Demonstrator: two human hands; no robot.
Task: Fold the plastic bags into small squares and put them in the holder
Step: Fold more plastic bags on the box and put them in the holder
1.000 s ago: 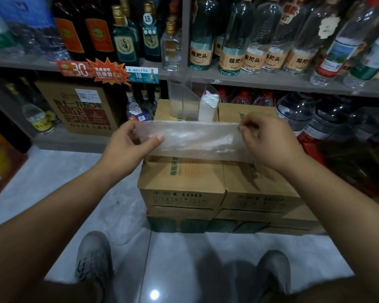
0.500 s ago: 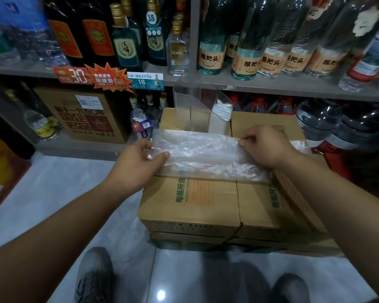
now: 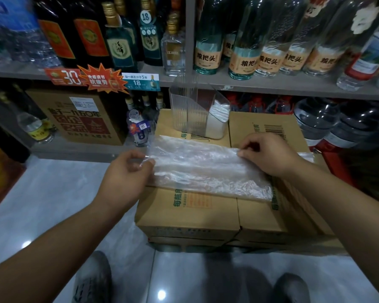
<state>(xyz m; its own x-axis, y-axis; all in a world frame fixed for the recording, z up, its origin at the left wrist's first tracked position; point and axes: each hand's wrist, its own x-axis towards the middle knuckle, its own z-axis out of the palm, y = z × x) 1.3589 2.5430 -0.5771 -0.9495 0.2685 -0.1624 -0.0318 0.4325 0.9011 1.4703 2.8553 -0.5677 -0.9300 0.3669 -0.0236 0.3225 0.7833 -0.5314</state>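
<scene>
Bag: A clear plastic bag (image 3: pixel 206 169) lay flattened in a long, crinkled strip across the top of stacked cardboard boxes (image 3: pixel 184 213).
Left hand: The person's left hand (image 3: pixel 127 171) pinched the bag's left end between thumb and curled fingers, at the boxes' left edge.
Right hand: The right hand (image 3: pixel 269 154) pinched the strip's upper edge near its right end, fingers bent and knuckles up.
Holder: A clear ribbed holder (image 3: pixel 184 110) stood upright on the boxes just behind the bag, with folded white bags (image 3: pixel 217 121) packed in its right-hand compartment.
Shelving: Grey store shelves (image 3: pixel 260 86) behind the boxes carried rows of liquor bottles (image 3: pixel 206 55) and price tags (image 3: pixel 140 80).
Foreground: Two grey shoes (image 3: pixel 92 278) stood on the glossy tiled floor (image 3: pixel 53 193) in front of the boxes.
</scene>
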